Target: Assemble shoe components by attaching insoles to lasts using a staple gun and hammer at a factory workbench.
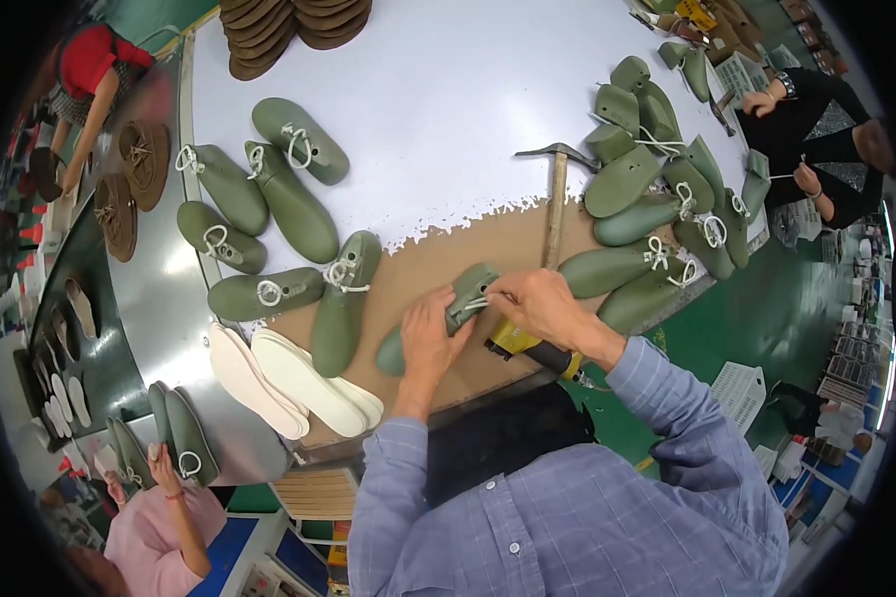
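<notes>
On the worktable's near edge, a green shoe last lies under my left hand, whose fingers are closed over its middle. A white cord comes out of the last, and my right hand pinches it between thumb and fingers. Just below my right hand rests a yellow and black power tool. Beyond it is a hammer with a wooden handle. Left of my left hand stands another green last with a tied cord loop, beside cream insoles.
Several green lasts with cord loops lie at the left, and more are heaped at the right. Brown soles are stacked at the far edge. A metal counter adjoins on the left. Other people work on both sides.
</notes>
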Demonstrator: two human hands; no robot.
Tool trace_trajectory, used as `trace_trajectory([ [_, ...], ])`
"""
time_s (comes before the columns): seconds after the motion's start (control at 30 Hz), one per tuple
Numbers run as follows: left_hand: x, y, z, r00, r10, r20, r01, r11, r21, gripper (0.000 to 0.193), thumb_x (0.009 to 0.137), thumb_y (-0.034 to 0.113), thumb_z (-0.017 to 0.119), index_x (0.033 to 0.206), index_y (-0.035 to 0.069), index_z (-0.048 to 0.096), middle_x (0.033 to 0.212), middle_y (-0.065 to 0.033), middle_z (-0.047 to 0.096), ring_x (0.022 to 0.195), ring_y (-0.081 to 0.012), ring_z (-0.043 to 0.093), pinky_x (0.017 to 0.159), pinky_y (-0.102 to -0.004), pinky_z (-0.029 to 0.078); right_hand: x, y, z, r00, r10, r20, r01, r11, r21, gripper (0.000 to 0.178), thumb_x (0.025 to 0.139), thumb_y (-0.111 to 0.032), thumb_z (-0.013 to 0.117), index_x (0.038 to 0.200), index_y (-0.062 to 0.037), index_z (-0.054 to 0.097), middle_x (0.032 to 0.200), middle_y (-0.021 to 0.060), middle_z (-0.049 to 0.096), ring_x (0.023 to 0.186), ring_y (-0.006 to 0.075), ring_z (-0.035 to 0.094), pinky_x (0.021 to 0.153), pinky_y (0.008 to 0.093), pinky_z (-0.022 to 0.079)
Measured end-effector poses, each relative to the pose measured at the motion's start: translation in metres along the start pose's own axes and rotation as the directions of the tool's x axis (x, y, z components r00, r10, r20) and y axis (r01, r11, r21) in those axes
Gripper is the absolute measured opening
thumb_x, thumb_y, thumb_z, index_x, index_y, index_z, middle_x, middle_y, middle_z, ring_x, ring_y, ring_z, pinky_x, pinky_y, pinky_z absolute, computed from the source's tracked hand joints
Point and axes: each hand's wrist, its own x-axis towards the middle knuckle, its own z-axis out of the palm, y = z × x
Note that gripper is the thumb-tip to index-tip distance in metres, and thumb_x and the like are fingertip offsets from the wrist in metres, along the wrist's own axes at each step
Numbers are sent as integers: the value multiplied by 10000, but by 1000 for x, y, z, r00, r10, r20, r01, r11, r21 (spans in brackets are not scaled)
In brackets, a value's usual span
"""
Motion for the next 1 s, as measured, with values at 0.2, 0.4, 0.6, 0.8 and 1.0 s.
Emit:
trace_trajectory([
  [0.2, 3, 5, -4, 1000, -3, -2, 3, 1000, -6, 507, 669, 122, 821, 1100, 65, 561, 1148, -109, 647, 1047, -307, 615, 903, -424, 461, 2, -4, 12, 968, -253, 0, 250, 958, -142, 99, 826, -138, 663, 892, -77, 703, 766, 89, 648, 675, 305, 633, 583, 398, 502],
  [0.4, 0, 2, -5, 999, -17, 29, 17, 1000, -2, 536, 655, 122, 823, 1115, 72, 554, 1162, -98, 642, 1062, -298, 607, 896, -417, 456, 27, -19, 11, 900, -345, 265, 426, 826, -370, 93, 736, -102, 673, 813, -55, 693, 717, 125, 660, 668, 309, 660, 567, 406, 516],
  [0.6, 3, 5, -6, 994, -44, 96, 45, 999, -5, 526, 663, 150, 822, 1108, 80, 551, 1173, -96, 636, 1080, -301, 598, 906, -426, 447, 47, -24, 11, 833, -251, 492, 468, 794, -388, 137, 703, -134, 673, 811, -51, 674, 680, 146, 664, 672, 322, 672, 585, 422, 525],
  [0.8, 0, 3, -1, 999, -31, 38, 30, 999, 11, 504, 677, 151, 814, 1100, 70, 553, 1146, -106, 639, 1046, -306, 608, 892, -426, 449, 47, -4, 1, 857, -256, 447, 357, 920, -159, 177, 829, -180, 598, 928, -59, 680, 792, 146, 684, 773, 341, 667, 665, 456, 525],
  [1.0, 0, -3, -1, 999, 25, 24, -25, 1000, -9, 498, 682, 152, 813, 1099, 67, 556, 1145, -105, 642, 1036, -306, 611, 880, -423, 449, 57, -23, -2, 814, 118, 568, 86, 944, -319, 181, 854, -195, 587, 902, -61, 699, 866, 143, 699, 797, 330, 674, 693, 457, 533],
])
